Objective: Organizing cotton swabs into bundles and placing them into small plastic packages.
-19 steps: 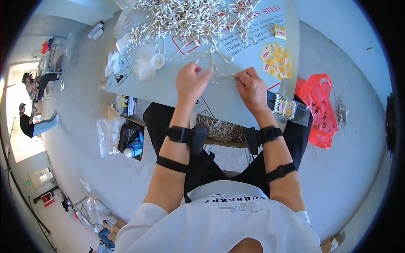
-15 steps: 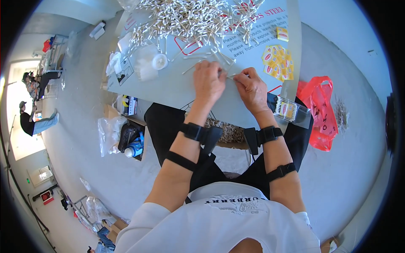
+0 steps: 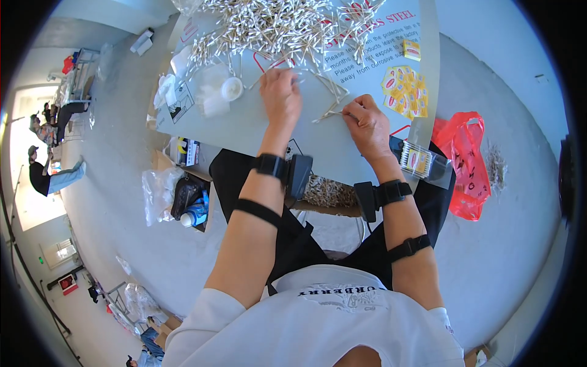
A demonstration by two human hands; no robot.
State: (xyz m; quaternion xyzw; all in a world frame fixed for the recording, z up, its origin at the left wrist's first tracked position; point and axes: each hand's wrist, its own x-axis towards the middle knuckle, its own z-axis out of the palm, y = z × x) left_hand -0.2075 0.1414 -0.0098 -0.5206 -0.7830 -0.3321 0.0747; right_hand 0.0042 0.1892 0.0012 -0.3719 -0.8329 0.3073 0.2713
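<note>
My right hand [image 3: 368, 126] is closed in a pinch over the table, with a few cotton swabs [image 3: 331, 114] sticking out to the left of its fingertips. Further left and farther forward, my left hand [image 3: 281, 96] reaches to loose swabs at the near edge of a big heap of cotton swabs [image 3: 269, 27]. Its fingers bend down and are partly hidden and blurred, so I cannot tell whether they grip a swab. Between the hands and the heap, several single swabs [image 3: 333, 85] lie on the film-covered table [image 3: 238, 131].
A white roll [image 3: 232, 89] with clear film lies left of my hands. Yellow labels [image 3: 406, 92] sit at the right, above a clear pack of swabs [image 3: 416, 160]. A red plastic bag [image 3: 468, 165] stands beside the table; a box of swabs [image 3: 330, 194] is between my knees.
My left hand has moved left and forward, away from my right hand, toward the loose swabs. My right hand has barely moved and keeps its pinch.
</note>
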